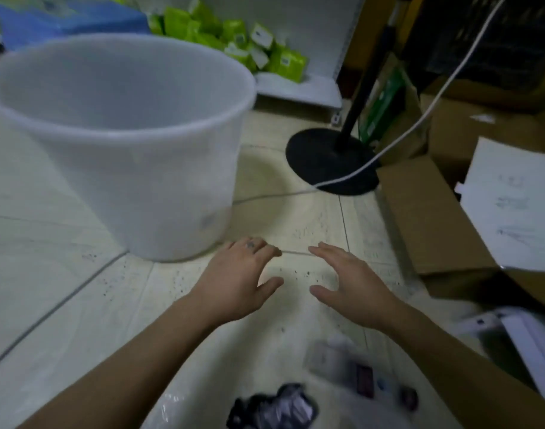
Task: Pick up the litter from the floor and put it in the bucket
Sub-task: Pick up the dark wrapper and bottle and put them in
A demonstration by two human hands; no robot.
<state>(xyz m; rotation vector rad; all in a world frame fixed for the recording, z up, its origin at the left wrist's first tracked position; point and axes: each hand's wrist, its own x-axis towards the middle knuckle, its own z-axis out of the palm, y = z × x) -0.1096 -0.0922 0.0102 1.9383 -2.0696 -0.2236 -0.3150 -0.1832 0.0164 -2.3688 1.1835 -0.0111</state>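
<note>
From the head view, the left hand [237, 280] and right hand [351, 286] hover over the floor [64, 305], fingers spread, both empty. The white bucket [135, 181] stands just beyond the left hand. Blurred litter [274, 407] lies between the forearms.

single head-worn wide-angle view, looking forward and steeply down, close to the tiled floor [64, 305]. left hand [237, 283] and right hand [348, 286] near centre, bucket [135, 168] large at 10 o'clock, blurred litter [274, 407] at 6 o'clock.
</note>
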